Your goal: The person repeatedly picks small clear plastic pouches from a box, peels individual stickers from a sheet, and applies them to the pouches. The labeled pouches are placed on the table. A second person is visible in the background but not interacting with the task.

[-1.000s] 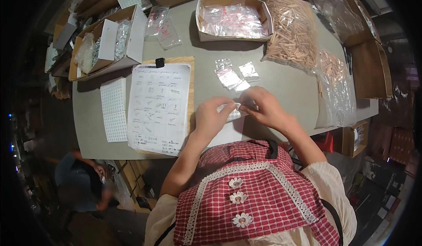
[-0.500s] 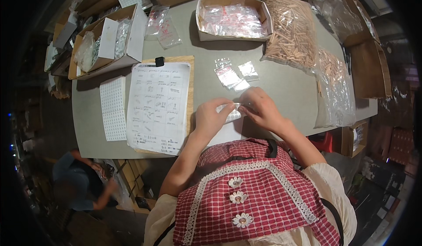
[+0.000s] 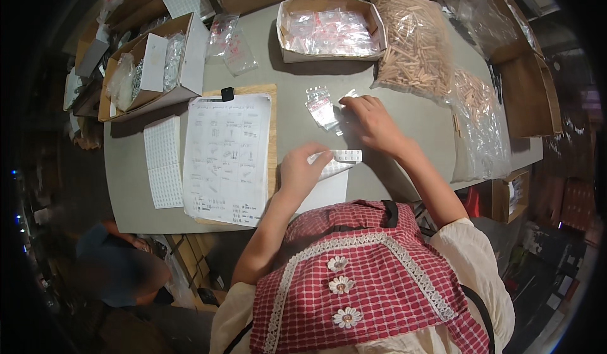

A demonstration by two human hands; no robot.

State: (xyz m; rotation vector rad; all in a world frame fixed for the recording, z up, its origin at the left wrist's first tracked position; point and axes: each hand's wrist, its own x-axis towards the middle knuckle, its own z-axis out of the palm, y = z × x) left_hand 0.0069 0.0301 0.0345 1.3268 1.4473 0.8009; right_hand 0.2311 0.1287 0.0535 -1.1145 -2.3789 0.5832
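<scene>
Right hand (image 3: pixel 373 123) has moved from the sheet (image 3: pixel 348 156) up to a bag (image 3: pixel 352 93), fingers bunched; whether they pinch anything, I cannot tell. Left hand (image 3: pixel 302 175) pinches the sheet near the apron (image 3: pixel 354 253); a loosened thumb could drop it. Its free end points right, long axis roughly left-right.
</scene>
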